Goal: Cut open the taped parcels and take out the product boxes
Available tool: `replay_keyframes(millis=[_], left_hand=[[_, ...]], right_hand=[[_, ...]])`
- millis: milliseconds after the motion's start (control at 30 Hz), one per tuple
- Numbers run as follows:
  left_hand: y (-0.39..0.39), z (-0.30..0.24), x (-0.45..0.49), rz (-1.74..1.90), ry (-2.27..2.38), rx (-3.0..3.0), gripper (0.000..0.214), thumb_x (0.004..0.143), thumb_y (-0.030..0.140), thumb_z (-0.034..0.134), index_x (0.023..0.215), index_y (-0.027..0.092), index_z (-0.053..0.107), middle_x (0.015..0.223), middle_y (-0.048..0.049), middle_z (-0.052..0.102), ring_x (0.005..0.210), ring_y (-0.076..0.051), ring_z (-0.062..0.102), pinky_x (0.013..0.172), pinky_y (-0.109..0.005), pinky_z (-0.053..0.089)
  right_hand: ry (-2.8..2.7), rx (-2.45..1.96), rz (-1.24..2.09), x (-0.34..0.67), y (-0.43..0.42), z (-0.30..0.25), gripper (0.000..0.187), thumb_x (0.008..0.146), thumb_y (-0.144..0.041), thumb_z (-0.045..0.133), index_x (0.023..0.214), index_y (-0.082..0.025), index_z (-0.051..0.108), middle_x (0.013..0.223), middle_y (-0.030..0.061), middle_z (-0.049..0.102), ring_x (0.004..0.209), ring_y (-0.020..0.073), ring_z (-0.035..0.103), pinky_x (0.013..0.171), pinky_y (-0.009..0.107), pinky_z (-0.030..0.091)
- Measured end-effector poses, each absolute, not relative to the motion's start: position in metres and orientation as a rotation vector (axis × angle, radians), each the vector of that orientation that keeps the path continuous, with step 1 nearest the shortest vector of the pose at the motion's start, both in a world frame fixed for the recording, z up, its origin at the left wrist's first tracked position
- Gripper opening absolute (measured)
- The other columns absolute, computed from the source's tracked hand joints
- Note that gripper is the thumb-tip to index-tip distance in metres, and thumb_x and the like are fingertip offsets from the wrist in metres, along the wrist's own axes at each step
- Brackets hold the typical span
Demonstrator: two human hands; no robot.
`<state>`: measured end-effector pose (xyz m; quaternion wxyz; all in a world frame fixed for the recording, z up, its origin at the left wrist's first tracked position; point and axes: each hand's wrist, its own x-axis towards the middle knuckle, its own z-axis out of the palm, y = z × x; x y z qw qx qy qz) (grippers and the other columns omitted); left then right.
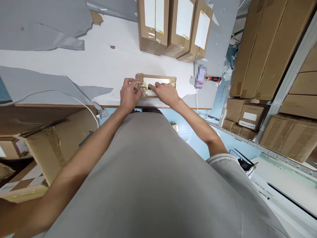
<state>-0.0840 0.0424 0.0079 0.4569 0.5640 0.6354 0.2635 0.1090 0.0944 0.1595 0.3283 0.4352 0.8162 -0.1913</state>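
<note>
A small brown cardboard box (170, 81) with a white label and clear tape lies near the front edge of the white table (106, 69). My left hand (129, 93) rests at the box's left end, fingers curled and pinching the crinkled tape there. My right hand (165, 92) lies on top of the box, fingers pressed together with the index finger pointing left onto the label by a yellow mark. The two hands almost meet.
Three taller cardboard boxes (173, 26) with white labels stand at the table's far side. A red-handled cutter (213, 79) lies to the right. Grey torn sheeting (37, 26) covers the table's left. Shelves (279, 82) stacked with cartons fill the right; an open carton (56, 145) sits below left.
</note>
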Motion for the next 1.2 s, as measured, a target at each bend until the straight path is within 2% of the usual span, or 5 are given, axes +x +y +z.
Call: replay_keyframes(millis=[467, 700, 867, 1100, 1200], left_hand=[[0.043, 0.021, -0.080, 0.636, 1.643, 1.335, 0.038, 0.110, 0.053, 0.078, 0.133, 0.023, 0.082, 0.149, -0.0094, 0.072, 0.100, -0.020, 0.078, 0.102, -0.045, 0.066], [0.045, 0.017, -0.079, 0.653, 1.653, 1.282, 0.031, 0.105, 0.039, 0.081, 0.132, 0.024, 0.085, 0.148, -0.0107, 0.072, 0.103, -0.022, 0.078, 0.101, -0.047, 0.070], [0.049, 0.015, -0.090, 0.721, 1.628, 1.235, 0.029, 0.106, 0.053, 0.080, 0.123, 0.030, 0.086, 0.149, -0.0132, 0.073, 0.143, -0.034, 0.074, 0.115, -0.052, 0.070], [0.048, 0.042, -0.087, 0.741, 1.673, 1.429, 0.021, 0.105, 0.049, 0.083, 0.110, 0.029, 0.085, 0.154, -0.0131, 0.073, 0.156, -0.040, 0.067, 0.137, -0.068, 0.052], [0.046, 0.045, -0.075, 0.632, 1.611, 1.586, 0.031, 0.104, 0.051, 0.082, 0.127, 0.030, 0.084, 0.167, -0.0135, 0.068, 0.167, -0.043, 0.057, 0.144, -0.072, 0.042]], right_hand=[[2.152, 1.635, -0.762, 0.193, 0.102, 0.113, 0.041, 0.124, -0.033, 0.053, 0.123, -0.015, 0.089, 0.112, 0.0230, 0.084, 0.125, 0.0434, 0.078, 0.112, 0.064, 0.055], [2.023, 1.523, -0.560, 0.254, 0.086, 0.138, 0.045, 0.120, -0.015, 0.046, 0.151, -0.017, 0.078, 0.137, 0.0261, 0.081, 0.126, 0.0387, 0.076, 0.104, 0.051, 0.053], [2.077, 1.515, -0.585, 0.269, 0.066, 0.122, 0.054, 0.122, -0.012, 0.039, 0.168, -0.019, 0.066, 0.143, 0.0207, 0.080, 0.124, 0.0326, 0.070, 0.102, 0.042, 0.053], [2.155, 1.710, -0.723, 0.280, 0.035, 0.083, 0.061, 0.123, -0.014, 0.029, 0.177, -0.018, 0.059, 0.155, 0.0188, 0.077, 0.135, 0.0321, 0.067, 0.116, 0.041, 0.054], [2.189, 1.796, -0.825, 0.280, 0.021, 0.067, 0.060, 0.123, -0.017, 0.031, 0.176, -0.016, 0.059, 0.159, 0.0198, 0.075, 0.141, 0.0325, 0.067, 0.123, 0.043, 0.054]])
